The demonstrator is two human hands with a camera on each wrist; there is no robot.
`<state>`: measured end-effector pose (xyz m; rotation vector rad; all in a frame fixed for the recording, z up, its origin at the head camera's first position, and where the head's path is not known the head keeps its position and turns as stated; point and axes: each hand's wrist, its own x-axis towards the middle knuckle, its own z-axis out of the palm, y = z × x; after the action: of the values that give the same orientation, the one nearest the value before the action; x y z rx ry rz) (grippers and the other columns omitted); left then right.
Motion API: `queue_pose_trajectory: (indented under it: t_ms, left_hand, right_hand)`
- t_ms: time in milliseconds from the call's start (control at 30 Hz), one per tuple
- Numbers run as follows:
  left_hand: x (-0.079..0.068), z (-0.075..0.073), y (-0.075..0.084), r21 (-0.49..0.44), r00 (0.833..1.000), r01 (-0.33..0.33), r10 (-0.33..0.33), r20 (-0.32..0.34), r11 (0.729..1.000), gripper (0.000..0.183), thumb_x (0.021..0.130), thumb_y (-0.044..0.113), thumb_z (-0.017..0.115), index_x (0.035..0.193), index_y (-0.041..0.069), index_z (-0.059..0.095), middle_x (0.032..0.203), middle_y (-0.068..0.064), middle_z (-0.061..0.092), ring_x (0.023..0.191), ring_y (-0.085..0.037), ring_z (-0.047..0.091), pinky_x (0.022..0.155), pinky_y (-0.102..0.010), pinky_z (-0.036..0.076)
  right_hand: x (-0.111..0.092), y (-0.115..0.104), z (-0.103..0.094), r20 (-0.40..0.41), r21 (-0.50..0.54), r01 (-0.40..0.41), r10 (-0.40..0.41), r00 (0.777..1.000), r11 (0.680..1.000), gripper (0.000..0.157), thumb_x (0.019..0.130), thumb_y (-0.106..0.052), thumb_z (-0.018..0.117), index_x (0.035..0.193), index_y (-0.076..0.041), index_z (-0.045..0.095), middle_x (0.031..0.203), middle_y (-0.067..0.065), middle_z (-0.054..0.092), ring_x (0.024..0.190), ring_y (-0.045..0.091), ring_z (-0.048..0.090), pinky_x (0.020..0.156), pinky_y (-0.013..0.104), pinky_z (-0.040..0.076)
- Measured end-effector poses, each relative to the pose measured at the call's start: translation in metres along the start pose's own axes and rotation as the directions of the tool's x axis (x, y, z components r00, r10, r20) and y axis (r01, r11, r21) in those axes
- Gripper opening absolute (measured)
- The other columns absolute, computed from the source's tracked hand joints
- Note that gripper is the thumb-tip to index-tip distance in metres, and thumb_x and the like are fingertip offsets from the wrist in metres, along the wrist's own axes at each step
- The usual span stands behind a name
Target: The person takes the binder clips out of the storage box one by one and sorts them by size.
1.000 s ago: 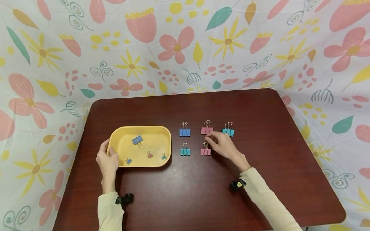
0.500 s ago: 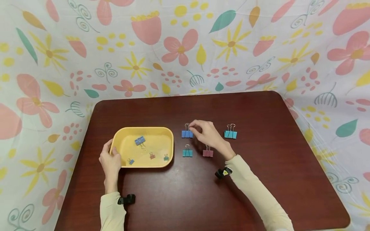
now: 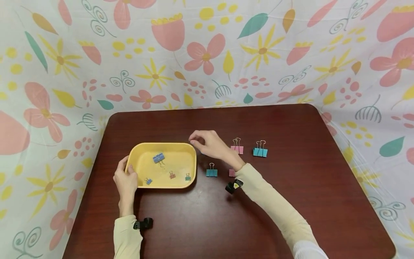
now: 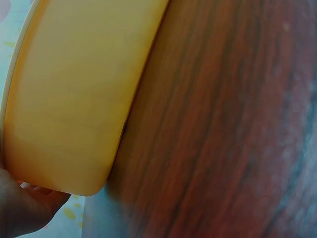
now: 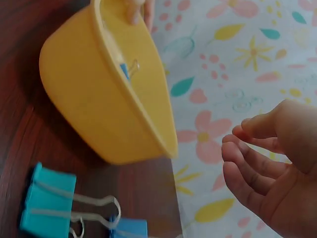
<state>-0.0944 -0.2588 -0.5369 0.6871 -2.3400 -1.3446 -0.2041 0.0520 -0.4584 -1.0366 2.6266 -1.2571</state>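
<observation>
My left hand (image 3: 126,181) grips the left end of a yellow tray (image 3: 176,158), thumb over the rim. Inside lie a larger blue binder clip (image 3: 159,158) and small blue (image 3: 148,181), pink (image 3: 172,175) and teal (image 3: 188,176) ones. Above the tray's right rim, my right hand (image 3: 211,144) hovers with loosely bent fingers; the right wrist view shows nothing between them. Beneath that hand a blue binder clip (image 5: 130,227) is mostly hidden in the head view. Nearby stand a teal binder clip (image 3: 211,172) and a pink one (image 3: 231,173), partly covered by the right forearm.
Farther right on the brown table (image 3: 291,180) stand a pink binder clip (image 3: 237,150) and a teal one (image 3: 260,152), handles up. A flower-patterned cloth (image 3: 207,86) hangs behind the table and at both sides.
My right hand has moved left from the pink clips, past the upper blue clip, to the tray's right rim. The left hand keeps its grip on the tray.
</observation>
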Motion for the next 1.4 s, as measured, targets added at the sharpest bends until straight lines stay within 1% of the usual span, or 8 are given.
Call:
queue_pose_trajectory:
  t_ms: [200, 333, 633, 833, 967, 1067, 1200, 1400]
  left_hand:
    - [0.001, 0.001, -0.002, -0.001, 1.0, -0.011, 0.011, -0.002, 1.0, 0.04, 0.101, 0.002, 0.048, 0.138, 0.006, 0.061, 0.138, -0.022, 0.062, 0.123, -0.041, 0.057, 0.1, -0.055, 0.045]
    - [0.001, 0.002, -0.003, 0.0, 1.0, -0.013, 0.013, -0.009, 1.0, 0.039, 0.101, 0.003, 0.048, 0.138, 0.007, 0.061, 0.138, -0.022, 0.063, 0.125, -0.042, 0.056, 0.102, -0.055, 0.045]
    - [0.001, 0.001, -0.001, -0.008, 1.0, -0.003, 0.003, 0.0, 1.0, 0.039, 0.102, 0.004, 0.048, 0.139, 0.008, 0.06, 0.139, -0.022, 0.062, 0.117, -0.041, 0.061, 0.094, -0.054, 0.051]
    - [0.002, 0.002, -0.001, 0.001, 1.0, -0.002, 0.002, -0.003, 1.0, 0.04, 0.101, 0.002, 0.049, 0.139, 0.009, 0.06, 0.138, -0.021, 0.063, 0.117, -0.039, 0.061, 0.094, -0.053, 0.05]
    - [0.004, 0.003, -0.002, 0.005, 1.0, -0.017, 0.017, -0.006, 1.0, 0.04, 0.101, 0.002, 0.049, 0.138, 0.009, 0.061, 0.136, -0.022, 0.064, 0.115, -0.04, 0.061, 0.093, -0.054, 0.05]
    - [0.004, 0.004, -0.001, 0.008, 1.0, -0.027, 0.027, 0.0, 1.0, 0.04, 0.101, 0.003, 0.05, 0.138, 0.009, 0.061, 0.136, -0.022, 0.064, 0.116, -0.041, 0.06, 0.094, -0.055, 0.049]
    - [0.005, 0.004, -0.002, 0.01, 1.0, -0.019, 0.019, 0.001, 1.0, 0.039, 0.101, 0.003, 0.05, 0.138, 0.01, 0.062, 0.136, -0.021, 0.064, 0.12, -0.042, 0.057, 0.099, -0.055, 0.046]
    - [0.005, 0.001, -0.004, 0.013, 1.0, -0.024, 0.024, -0.014, 1.0, 0.04, 0.099, 0.002, 0.051, 0.137, 0.009, 0.062, 0.134, -0.022, 0.065, 0.123, -0.043, 0.058, 0.101, -0.056, 0.046]
  right_hand:
    - [0.02, -0.016, 0.019, 0.065, -0.009, 0.051, -0.051, 0.997, 0.999, 0.013, 0.1, -0.015, 0.062, 0.106, -0.013, 0.073, 0.092, 0.004, 0.076, 0.073, 0.011, 0.063, 0.069, 0.025, 0.05]
    - [0.032, -0.026, 0.031, 0.135, 0.006, 0.07, -0.07, 0.988, 0.998, 0.015, 0.101, -0.014, 0.061, 0.109, -0.011, 0.073, 0.094, 0.005, 0.076, 0.076, 0.013, 0.068, 0.072, 0.023, 0.054]
    - [0.053, -0.035, 0.064, 0.267, 0.011, 0.07, -0.071, 0.961, 0.997, 0.025, 0.1, -0.012, 0.061, 0.122, -0.005, 0.069, 0.105, 0.008, 0.077, 0.083, 0.016, 0.073, 0.075, 0.018, 0.054]
    - [0.06, -0.042, 0.083, 0.373, 0.033, 0.028, -0.039, 0.927, 0.999, 0.031, 0.1, -0.013, 0.061, 0.128, -0.002, 0.065, 0.107, 0.009, 0.077, 0.089, 0.017, 0.074, 0.079, 0.02, 0.054]
    - [0.061, -0.042, 0.094, 0.439, -0.005, -0.005, 0.006, 0.898, 1.0, 0.035, 0.101, -0.017, 0.062, 0.134, -0.007, 0.063, 0.111, 0.007, 0.076, 0.097, 0.015, 0.073, 0.086, 0.021, 0.054]
    - [0.061, -0.04, 0.101, 0.454, -0.048, -0.024, 0.044, 0.89, 0.999, 0.038, 0.1, -0.02, 0.063, 0.137, -0.01, 0.062, 0.113, 0.005, 0.076, 0.102, 0.014, 0.072, 0.09, 0.022, 0.053]
    - [0.061, -0.035, 0.109, 0.455, -0.062, -0.048, 0.071, 0.887, 0.997, 0.036, 0.1, -0.021, 0.064, 0.135, -0.01, 0.064, 0.115, 0.005, 0.076, 0.104, 0.014, 0.072, 0.089, 0.022, 0.053]
    - [0.06, -0.03, 0.116, 0.42, -0.06, -0.057, 0.077, 0.904, 0.997, 0.028, 0.1, -0.018, 0.064, 0.126, -0.01, 0.07, 0.115, 0.002, 0.076, 0.098, 0.01, 0.071, 0.081, 0.017, 0.053]
